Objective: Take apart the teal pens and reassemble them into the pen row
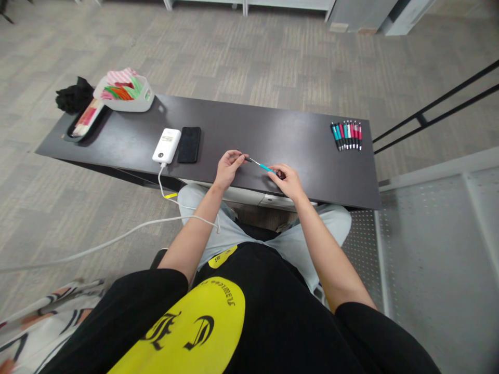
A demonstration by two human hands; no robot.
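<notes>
A turquoise-and-black pen (265, 167) is held in the air just above the desk's near edge, slanting between my two hands. My left hand (230, 167) pinches its dark end, and a thin silvery stretch shows beside those fingertips. Around the other dark end, my right hand (287, 181) has its fingers closed. Whether the pen's parts are joined or pulled apart is too small to tell. At the right of the desk lies a row of several pens (346, 136) in turquoise, red, white and black, side by side.
On the dark desk (249, 124) lie a black phone (189, 145) and a white power bank (167, 146) with a white cable (128, 232). Farther left are a white basket (134, 104) of colourful items, a black tray (78, 136) and black cloth-like material (74, 96).
</notes>
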